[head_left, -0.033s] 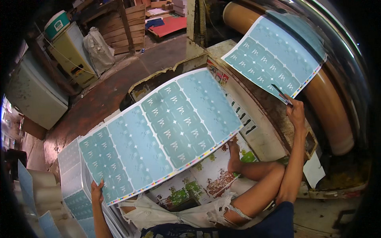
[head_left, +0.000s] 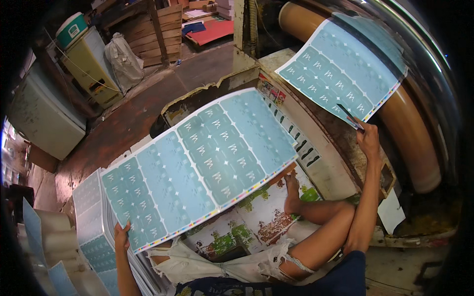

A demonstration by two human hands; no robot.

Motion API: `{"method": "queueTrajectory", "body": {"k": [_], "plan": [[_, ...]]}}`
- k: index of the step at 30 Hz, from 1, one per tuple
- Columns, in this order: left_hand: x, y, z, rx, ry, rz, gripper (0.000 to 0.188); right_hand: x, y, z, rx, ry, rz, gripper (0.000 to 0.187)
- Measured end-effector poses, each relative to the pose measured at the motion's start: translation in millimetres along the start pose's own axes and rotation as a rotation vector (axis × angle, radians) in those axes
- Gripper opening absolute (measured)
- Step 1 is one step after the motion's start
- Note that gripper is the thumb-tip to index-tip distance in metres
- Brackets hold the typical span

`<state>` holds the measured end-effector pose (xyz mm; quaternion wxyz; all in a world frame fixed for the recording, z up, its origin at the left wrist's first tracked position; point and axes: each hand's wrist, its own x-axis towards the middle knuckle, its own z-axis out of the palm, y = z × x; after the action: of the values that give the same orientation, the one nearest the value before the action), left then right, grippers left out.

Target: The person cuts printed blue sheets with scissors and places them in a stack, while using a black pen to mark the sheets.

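My left hand (head_left: 122,235) grips the near left corner of a large blue-and-teal printed sheet (head_left: 197,163), fingers closed on its edge. The sheet slopes up away from me across my lap, with a coloured strip along its near edge. At the far right my right hand (head_left: 368,140) is closed around a thin, dark, pointed tool (head_left: 348,114), whose exact kind I cannot make out. The tool's tip lies over the lower corner of a second, similar sheet (head_left: 335,74), which rests against the machine's rollers.
A thick stack of printed sheets (head_left: 91,217) stands by my left hand. Large brown rollers (head_left: 414,148) and a shiny curved cover fill the right. Beneath the sheet, my bare foot (head_left: 292,195) rests on a printed board. A fridge-like cabinet (head_left: 47,113) stands far left.
The big sheet has shifted slightly: its far right end has dropped a little and drawn back to the left. My right hand and the second sheet look unmoved.
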<state>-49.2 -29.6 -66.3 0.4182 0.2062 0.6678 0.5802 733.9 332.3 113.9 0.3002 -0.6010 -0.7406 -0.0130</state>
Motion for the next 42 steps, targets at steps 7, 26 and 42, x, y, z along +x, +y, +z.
{"method": "queueTrajectory", "body": {"k": [7, 26, 42], "plan": [[73.1, -28.1, -20.8, 0.064, -0.045, -0.068, 0.029, 9.8, -145.8, -27.3, -0.026, -0.136, 0.054, 0.040], [47.1, -41.5, 308.7, 1.260, -0.635, 0.814, 0.107, 11.4, -200.2, -6.1, 0.204, -0.563, 0.152, 0.034], [51.8, -71.9, 378.1, 1.486, -0.601, 0.539, 0.106, -1.3, -221.7, -7.6, 0.276, -0.734, 0.016, 0.040]]}}
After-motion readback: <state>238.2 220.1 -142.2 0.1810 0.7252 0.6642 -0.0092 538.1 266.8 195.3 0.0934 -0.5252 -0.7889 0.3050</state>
